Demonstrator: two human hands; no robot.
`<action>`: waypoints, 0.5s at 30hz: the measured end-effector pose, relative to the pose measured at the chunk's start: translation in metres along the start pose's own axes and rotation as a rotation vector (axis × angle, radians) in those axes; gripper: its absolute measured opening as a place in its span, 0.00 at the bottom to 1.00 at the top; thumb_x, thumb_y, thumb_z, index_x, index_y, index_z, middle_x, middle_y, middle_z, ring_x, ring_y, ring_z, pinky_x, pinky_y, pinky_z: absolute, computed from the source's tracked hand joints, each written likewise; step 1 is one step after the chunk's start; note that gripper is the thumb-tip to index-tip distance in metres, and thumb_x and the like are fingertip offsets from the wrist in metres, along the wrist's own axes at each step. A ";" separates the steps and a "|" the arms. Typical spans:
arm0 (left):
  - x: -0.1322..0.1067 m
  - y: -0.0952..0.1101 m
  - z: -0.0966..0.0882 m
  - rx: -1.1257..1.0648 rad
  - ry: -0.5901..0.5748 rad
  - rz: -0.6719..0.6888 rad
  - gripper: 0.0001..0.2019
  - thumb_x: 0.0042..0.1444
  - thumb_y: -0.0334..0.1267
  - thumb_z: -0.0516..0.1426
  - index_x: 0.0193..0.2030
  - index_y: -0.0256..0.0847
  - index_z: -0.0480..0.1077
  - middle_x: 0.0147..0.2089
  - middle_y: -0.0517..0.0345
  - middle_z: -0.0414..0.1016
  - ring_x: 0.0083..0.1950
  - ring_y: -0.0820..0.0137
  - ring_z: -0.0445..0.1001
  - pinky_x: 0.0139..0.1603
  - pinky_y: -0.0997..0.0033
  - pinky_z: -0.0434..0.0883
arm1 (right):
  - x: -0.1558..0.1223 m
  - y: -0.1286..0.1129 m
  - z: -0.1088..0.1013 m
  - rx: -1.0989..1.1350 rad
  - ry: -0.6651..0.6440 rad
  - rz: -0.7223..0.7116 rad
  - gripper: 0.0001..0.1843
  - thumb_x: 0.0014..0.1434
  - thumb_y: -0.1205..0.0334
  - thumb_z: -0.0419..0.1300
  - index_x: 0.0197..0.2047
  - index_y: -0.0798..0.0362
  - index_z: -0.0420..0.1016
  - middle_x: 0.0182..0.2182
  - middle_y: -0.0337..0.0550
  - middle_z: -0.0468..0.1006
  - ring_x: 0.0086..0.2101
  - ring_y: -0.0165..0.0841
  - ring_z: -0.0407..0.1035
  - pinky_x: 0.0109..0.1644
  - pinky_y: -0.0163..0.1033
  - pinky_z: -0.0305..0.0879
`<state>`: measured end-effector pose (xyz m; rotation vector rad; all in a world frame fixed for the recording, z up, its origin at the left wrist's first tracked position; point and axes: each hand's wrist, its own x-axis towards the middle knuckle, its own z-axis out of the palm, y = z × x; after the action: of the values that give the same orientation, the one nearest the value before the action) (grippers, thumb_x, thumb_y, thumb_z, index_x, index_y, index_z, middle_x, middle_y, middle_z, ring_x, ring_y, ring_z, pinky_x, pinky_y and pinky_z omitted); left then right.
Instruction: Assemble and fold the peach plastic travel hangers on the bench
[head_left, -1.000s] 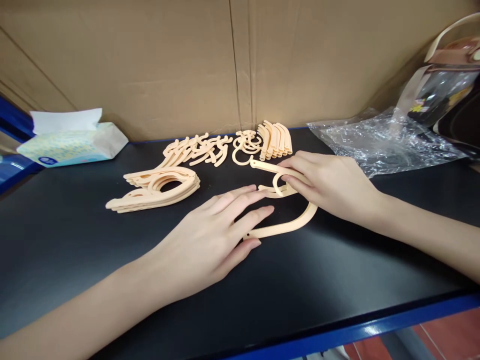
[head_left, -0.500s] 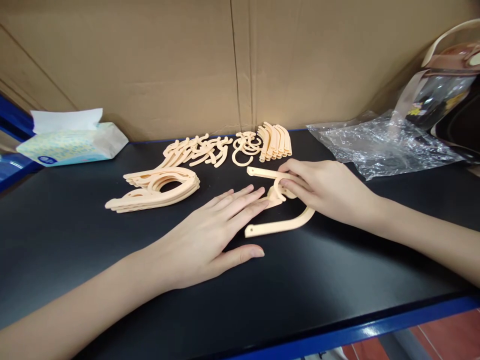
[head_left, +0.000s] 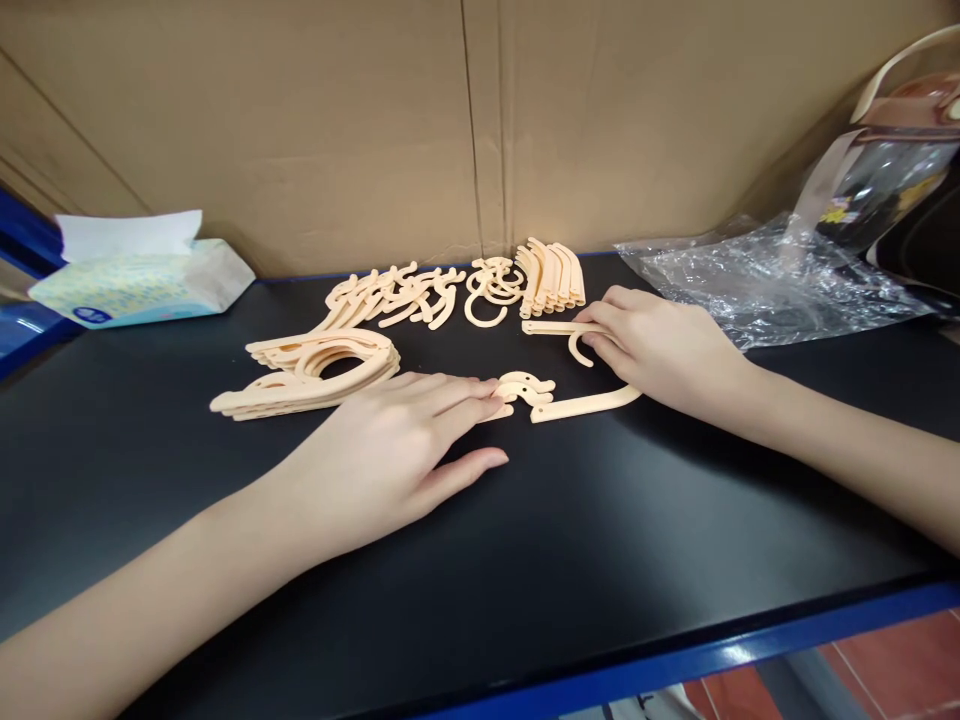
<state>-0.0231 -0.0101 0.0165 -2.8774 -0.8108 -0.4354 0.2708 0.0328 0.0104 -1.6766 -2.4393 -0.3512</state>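
Note:
My left hand (head_left: pixel 390 455) lies flat on the black tabletop (head_left: pixel 525 560), fingers stretched out, fingertips touching a small peach plastic centre piece (head_left: pixel 525 386). My right hand (head_left: pixel 664 345) rests over a curved peach hanger arm (head_left: pixel 581 403). Its fingers are bent and pinch a small peach hook (head_left: pixel 577 348) next to a straight arm piece (head_left: pixel 555 326).
A stack of assembled peach hangers (head_left: pixel 315 375) lies to the left. Loose hooks (head_left: pixel 491 290) and arm pieces (head_left: pixel 551 278) lie at the back by the cardboard wall. A tissue pack (head_left: pixel 135 280) sits far left, crumpled clear plastic (head_left: pixel 757 280) and a bag (head_left: pixel 892 180) at the right.
Both hands moved toward the back of the table. The curved arm slid back with the right hand, and the left fingertips now touch the centre piece.

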 end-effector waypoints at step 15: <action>0.003 0.004 -0.007 0.180 -0.049 -0.003 0.17 0.75 0.29 0.45 0.53 0.36 0.75 0.44 0.53 0.82 0.41 0.62 0.79 0.39 0.62 0.71 | -0.017 -0.019 -0.011 0.106 0.359 -0.447 0.12 0.74 0.62 0.56 0.48 0.56 0.80 0.42 0.46 0.83 0.41 0.39 0.75 0.45 0.44 0.68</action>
<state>-0.0207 -0.0135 0.0242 -2.7299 -0.8164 -0.2780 0.2595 0.0084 0.0141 -0.9162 -2.4742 -0.5147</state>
